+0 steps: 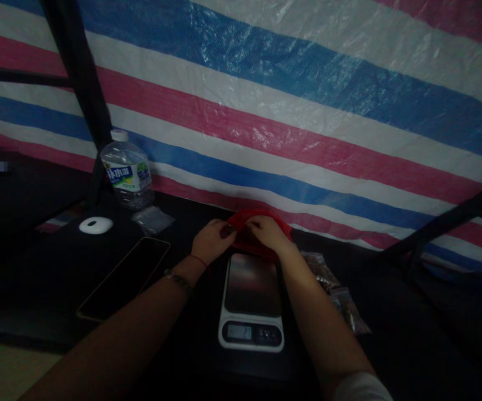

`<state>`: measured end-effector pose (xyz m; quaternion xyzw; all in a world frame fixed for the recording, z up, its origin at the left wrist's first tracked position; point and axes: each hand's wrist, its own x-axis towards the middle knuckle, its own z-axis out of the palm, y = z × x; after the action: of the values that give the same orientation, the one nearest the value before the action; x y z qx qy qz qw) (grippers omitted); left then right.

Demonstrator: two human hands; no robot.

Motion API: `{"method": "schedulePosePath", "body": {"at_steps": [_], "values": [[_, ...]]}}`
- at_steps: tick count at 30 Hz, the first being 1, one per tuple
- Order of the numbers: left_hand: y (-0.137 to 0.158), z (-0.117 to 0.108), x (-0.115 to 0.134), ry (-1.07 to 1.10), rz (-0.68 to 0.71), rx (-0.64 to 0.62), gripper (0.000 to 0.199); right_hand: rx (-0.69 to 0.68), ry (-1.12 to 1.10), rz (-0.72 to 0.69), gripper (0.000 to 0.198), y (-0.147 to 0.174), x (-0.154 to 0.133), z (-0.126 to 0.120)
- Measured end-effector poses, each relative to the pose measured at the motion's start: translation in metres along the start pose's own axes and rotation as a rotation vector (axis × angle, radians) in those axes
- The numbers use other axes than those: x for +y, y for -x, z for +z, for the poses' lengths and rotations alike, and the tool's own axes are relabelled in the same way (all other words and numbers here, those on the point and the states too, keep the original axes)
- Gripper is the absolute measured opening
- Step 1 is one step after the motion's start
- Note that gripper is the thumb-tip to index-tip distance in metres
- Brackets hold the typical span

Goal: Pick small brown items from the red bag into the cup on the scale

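Rising at the left, a black post point(76, 72) stands before a plastic sheet point(291, 100) striped in blue, white and red, which spans the whole back. On the black table point(44, 284) in front of it lies a white oval object point(102, 225) with a dark spot on top, and nearer the person a phone point(126, 278), its screen dark, lies at a slant. Beyond the phone a clear bottle point(127, 172) with a white cap and printed label stands upright, a small clear bag point(154, 219) just beside its base. Next comes the left hand point(212, 243), a red cord and a beaded bracelet at its wrist, its fingers bent at the near left part of a red bag point(247, 241); whether they pinch it I cannot tell. The red bag lies just beyond a white kitchen scale point(253, 289), whose small display is lit. The right hand point(268, 231) reaches over the bag, fingers curled, their exact hold too dim to tell. Right of that forearm lie two clear packets point(351, 312) with brownish contents
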<state>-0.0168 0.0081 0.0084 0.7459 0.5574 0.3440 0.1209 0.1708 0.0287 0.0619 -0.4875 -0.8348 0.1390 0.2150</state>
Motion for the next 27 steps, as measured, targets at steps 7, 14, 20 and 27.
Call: {"method": "schedulePosePath", "body": {"at_steps": [7,14,20,27], "values": [[-0.001,0.001,-0.002,0.012,0.008,0.034,0.033,-0.228,0.155,0.122,0.035,-0.01,0.02,0.018],[-0.002,0.003,-0.005,0.01,-0.007,0.046,0.034,-0.273,0.117,0.122,0.033,-0.025,0.029,0.03],[-0.002,0.003,-0.005,0.002,-0.023,0.052,0.034,-0.262,0.13,0.089,0.033,-0.015,0.035,0.021],[-0.002,0.002,-0.005,0.014,-0.027,0.037,0.034,-0.235,0.122,0.099,0.041,-0.018,0.033,0.024]]}}
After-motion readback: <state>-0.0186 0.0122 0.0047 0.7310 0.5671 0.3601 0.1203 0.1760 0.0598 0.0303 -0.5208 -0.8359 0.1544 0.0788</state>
